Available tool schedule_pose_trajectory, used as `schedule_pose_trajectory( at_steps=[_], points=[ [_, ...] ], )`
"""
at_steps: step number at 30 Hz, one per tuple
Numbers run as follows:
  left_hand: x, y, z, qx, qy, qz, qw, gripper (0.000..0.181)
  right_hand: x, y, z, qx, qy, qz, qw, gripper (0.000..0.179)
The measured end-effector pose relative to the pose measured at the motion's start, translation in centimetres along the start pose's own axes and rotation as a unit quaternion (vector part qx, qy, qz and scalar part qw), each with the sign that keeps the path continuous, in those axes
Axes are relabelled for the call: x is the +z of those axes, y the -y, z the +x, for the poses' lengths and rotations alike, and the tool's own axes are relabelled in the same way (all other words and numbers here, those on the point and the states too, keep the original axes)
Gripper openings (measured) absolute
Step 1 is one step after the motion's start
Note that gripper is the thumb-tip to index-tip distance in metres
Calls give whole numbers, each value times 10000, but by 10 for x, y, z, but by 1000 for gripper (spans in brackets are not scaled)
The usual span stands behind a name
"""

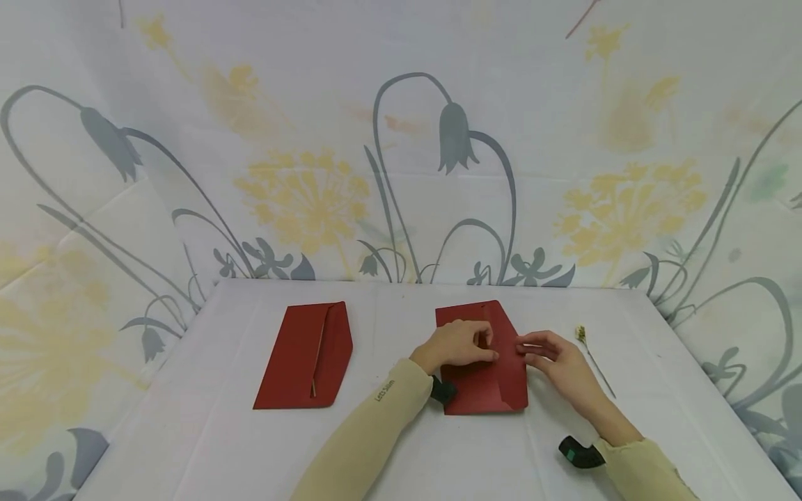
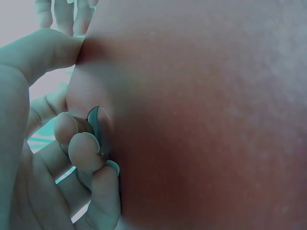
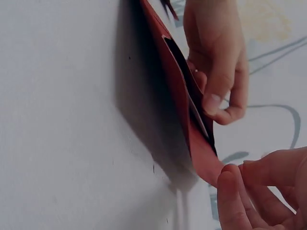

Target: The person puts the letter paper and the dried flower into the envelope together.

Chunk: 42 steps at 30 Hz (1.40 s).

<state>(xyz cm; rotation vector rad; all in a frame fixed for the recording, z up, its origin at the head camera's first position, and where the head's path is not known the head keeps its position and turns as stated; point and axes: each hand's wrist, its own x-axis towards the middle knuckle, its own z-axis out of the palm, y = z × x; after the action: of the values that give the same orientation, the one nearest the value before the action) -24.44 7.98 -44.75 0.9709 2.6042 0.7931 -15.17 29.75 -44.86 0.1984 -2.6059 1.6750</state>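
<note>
A red paper envelope [image 1: 473, 396] is between both hands, its pointed flap [image 1: 509, 348] open toward the right. My left hand [image 1: 460, 342] pinches the edge of its pocket, thumb and fingertips together, as the right wrist view also shows. With thumb and fingers, my right hand [image 1: 557, 365] pinches the flap's outer edge. Seen from the right wrist, the pocket mouth [image 3: 184, 72] gapes slightly, and a pale edge [image 3: 197, 117] shows inside. In the left wrist view the envelope [image 2: 206, 115] fills most of the picture, with a curved notch beside the fingertips.
Another red envelope [image 1: 285, 365] lies at the left with its flap open and a thin tan strip along its opening. A dried flower [image 1: 592, 358] on a thin stem lies right of my right hand. White cloth [image 1: 207, 445] covers the table; a flower-printed curtain [image 1: 401, 139] hangs behind.
</note>
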Motion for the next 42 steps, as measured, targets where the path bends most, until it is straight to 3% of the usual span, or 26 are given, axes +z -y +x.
schedule_pose_trajectory(
  at_steps=[5,15,21,31,37,42],
  points=[
    [3,2,2,-43,65,68,9999,25,-15,-1,-3,56,-211,-354,9991,33],
    [5,4,2,-76,176,239,9995,24,-47,-8,-13,-114,-679,-446,9966,32],
    [5,4,3,-104,208,343,9991,25,-65,-11,-19,-6,-954,-542,9940,35],
    [6,3,3,-210,178,301,9992,24,-81,-23,-21,768,-1443,-1095,9805,36],
    [5,3,3,-256,242,276,9990,23,-83,-39,-23,1386,-1224,-1493,9713,39],
    [4,4,3,-231,273,257,9990,22,-85,-46,-21,1470,-1130,-1818,9657,40]
  ],
)
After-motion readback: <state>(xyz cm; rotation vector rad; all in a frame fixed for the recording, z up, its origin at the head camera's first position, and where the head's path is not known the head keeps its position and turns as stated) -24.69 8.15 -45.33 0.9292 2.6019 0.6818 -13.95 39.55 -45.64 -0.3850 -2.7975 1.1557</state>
